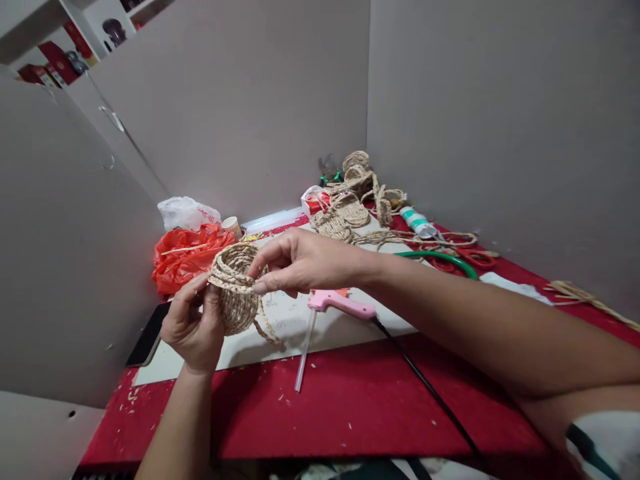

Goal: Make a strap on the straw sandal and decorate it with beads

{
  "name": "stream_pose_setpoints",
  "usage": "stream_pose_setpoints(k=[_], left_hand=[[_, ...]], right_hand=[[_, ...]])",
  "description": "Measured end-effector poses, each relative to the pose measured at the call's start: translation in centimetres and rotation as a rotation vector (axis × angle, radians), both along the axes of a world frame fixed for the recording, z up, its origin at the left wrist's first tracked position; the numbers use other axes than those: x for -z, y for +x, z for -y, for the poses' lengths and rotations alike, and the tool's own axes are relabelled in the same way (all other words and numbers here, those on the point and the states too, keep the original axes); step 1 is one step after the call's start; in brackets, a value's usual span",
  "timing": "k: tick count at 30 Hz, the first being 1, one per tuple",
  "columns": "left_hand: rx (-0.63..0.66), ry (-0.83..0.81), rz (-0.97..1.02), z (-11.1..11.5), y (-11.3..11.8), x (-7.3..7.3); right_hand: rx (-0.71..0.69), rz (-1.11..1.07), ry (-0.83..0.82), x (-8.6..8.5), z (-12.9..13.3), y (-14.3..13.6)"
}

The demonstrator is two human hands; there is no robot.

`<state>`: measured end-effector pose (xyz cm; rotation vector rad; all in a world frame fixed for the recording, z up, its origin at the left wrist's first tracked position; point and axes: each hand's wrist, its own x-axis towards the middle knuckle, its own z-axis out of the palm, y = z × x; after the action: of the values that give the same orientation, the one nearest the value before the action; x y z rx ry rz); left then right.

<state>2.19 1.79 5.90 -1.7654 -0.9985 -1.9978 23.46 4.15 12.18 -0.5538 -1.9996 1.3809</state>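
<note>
A small round basket of braided straw cord [239, 308] is held up over the table, its opening tilted toward me. My left hand [195, 327] grips its left side, thumb in front and fingers behind. On the right rim, my right hand [295, 263] pinches the braided cord between thumb and index finger. A loose tail of cord hangs below the basket. Just right of it, a pink glue gun [345, 304] lies on the white board [280, 310], with a clear glue stick poking out and a black cable running toward me.
Red cloth [300, 427] covers the table. Coiled braided cord pieces [350, 210] pile up at the back, near pliers [330, 170] and red-handled scissors [475, 259]. A red plastic bag [185, 257], a paper cup [231, 227] and a phone [147, 337] are at the left. Grey panels enclose the table.
</note>
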Motion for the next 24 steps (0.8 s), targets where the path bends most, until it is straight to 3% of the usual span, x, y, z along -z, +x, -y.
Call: stream_pose_setpoints(k=[12,24], left_hand=[[0.09,-0.03,-0.081,0.0,-0.1,0.2],[0.058,-0.04,-0.097,0.0,0.1,-0.2]], right_hand=[[-0.27,0.056,-0.167,-0.1,-0.8,1.1],[-0.284,0.179,-0.225,-0.4,-0.4,1.3]])
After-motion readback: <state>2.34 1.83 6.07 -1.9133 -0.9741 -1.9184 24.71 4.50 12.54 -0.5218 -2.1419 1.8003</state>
